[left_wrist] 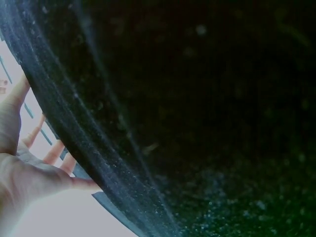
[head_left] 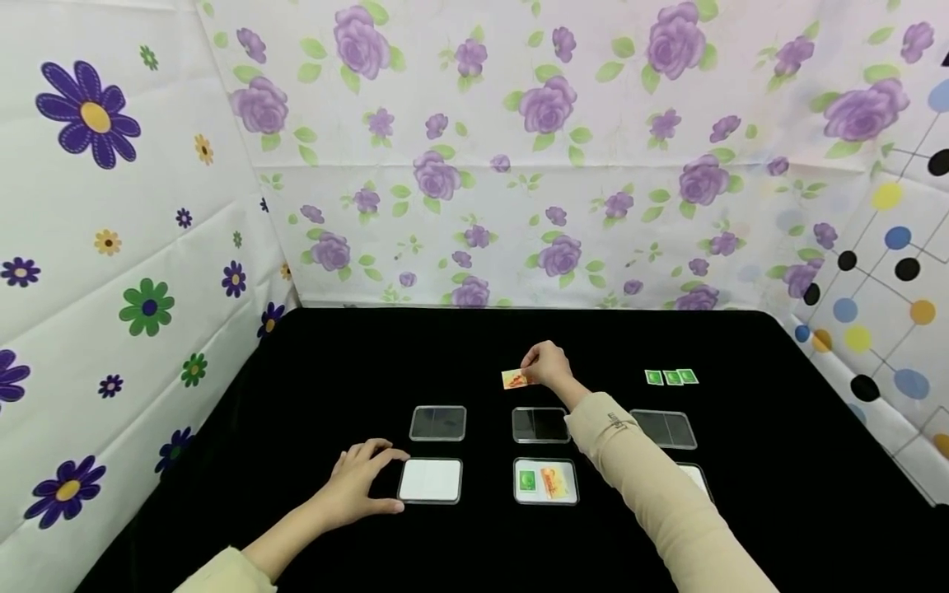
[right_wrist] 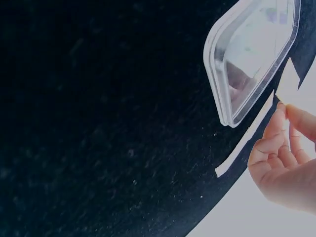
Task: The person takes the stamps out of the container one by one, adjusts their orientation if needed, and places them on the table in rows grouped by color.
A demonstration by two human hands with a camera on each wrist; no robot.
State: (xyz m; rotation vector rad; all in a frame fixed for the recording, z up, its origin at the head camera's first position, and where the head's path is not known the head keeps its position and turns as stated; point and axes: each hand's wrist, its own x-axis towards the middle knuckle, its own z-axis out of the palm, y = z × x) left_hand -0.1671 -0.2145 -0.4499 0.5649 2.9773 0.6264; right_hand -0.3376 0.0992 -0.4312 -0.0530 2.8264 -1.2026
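Note:
My right hand (head_left: pixel 547 365) pinches a small orange-and-yellow stamp (head_left: pixel 513 379) near the back of the black table. In the right wrist view, thumb and fingertip hold a pale piece (right_wrist: pixel 288 85), with another pale strip (right_wrist: pixel 244 143) beside it on the cloth. My left hand (head_left: pixel 362 479) lies beside a clear-edged case with a blank white insert (head_left: pixel 431 480), its spread thumb and index finger at the case's left corners. The middle case (head_left: pixel 545 496) holds a green stamp (head_left: pixel 527 481) and an orange stamp (head_left: pixel 554 483) side by side. My right sleeve partly hides a third case (head_left: pixel 695 476).
Three clear lids lie in a row behind the cases: left (head_left: pixel 438 423), middle (head_left: pixel 539 426) and right (head_left: pixel 663 429). Several green stamps (head_left: pixel 672 377) lie at the back right. Flowered cloth walls (head_left: pixel 445 231) stand behind and beside the table.

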